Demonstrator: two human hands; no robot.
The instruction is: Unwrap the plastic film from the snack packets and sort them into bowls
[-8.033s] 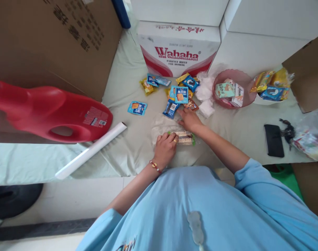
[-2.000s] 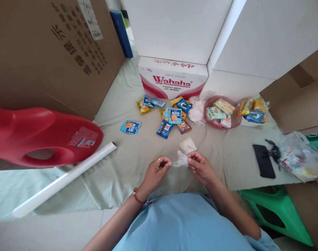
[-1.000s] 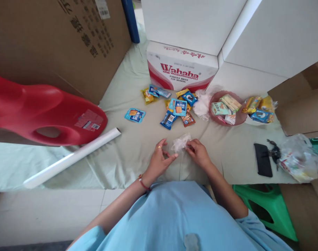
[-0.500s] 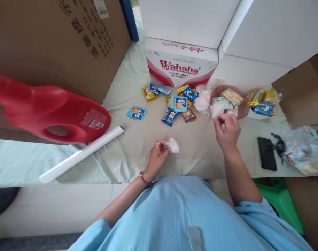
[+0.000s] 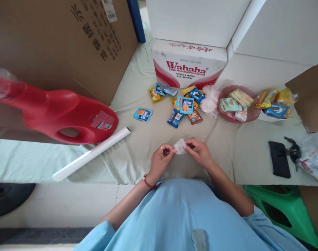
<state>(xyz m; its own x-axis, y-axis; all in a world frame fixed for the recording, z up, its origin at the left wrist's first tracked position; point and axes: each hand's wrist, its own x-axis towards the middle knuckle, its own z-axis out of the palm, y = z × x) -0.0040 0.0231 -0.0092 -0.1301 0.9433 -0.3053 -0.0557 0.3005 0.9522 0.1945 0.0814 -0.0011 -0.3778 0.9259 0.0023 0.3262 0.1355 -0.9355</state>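
Observation:
A small crumpled piece of clear plastic wrap (image 5: 180, 146) is pinched between both my hands just above the pale green cloth (image 5: 138, 146). My left hand (image 5: 162, 161), with a ring and a red bracelet, grips its left side with closed fingers. On the wrap's right side my right hand (image 5: 200, 154) pinches it too. Beyond the hands lies a scatter of snack packets (image 5: 181, 105). A pink bowl (image 5: 249, 115) holding more snacks stands to the right of them, with a wad of white plastic (image 5: 209, 99) beside it.
A red jug (image 5: 56, 113) lies on its side at the left, with a white roll (image 5: 92, 154) below it. A Wahaha box (image 5: 188, 64) and a large cardboard box (image 5: 59, 45) stand behind. A black phone (image 5: 279, 164), a plastic bag (image 5: 314, 158) and a green stool (image 5: 284, 209) are at the right.
My right hand has come back from the pink bowl at the right to meet my left hand. Both now pinch the piece of wrap that my left hand held alone.

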